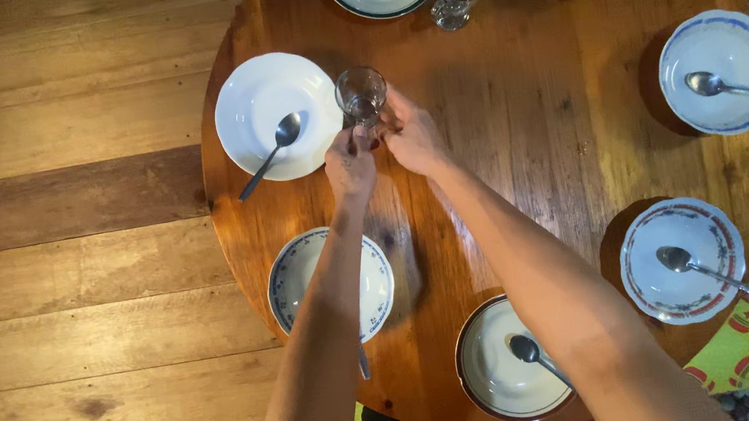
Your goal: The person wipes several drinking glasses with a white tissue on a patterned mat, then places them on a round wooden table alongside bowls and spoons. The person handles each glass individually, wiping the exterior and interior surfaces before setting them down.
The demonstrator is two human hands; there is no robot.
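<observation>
Your left hand (349, 161) and right hand (411, 135) both have fingers clamped around the base of the small clear glass (361, 94), which stands upright on the round wooden table (517, 126) just beside the white bowl (272, 109).

Plates (277, 116): seven. Spoons (272, 153): seven, one partly hidden. Glasses (361, 95): two. Round table (514, 108): one.

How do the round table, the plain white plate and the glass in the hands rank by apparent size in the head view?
1. Round table, by far the largest.
2. Plain white plate.
3. Glass, smallest, held by both hands.
</observation>
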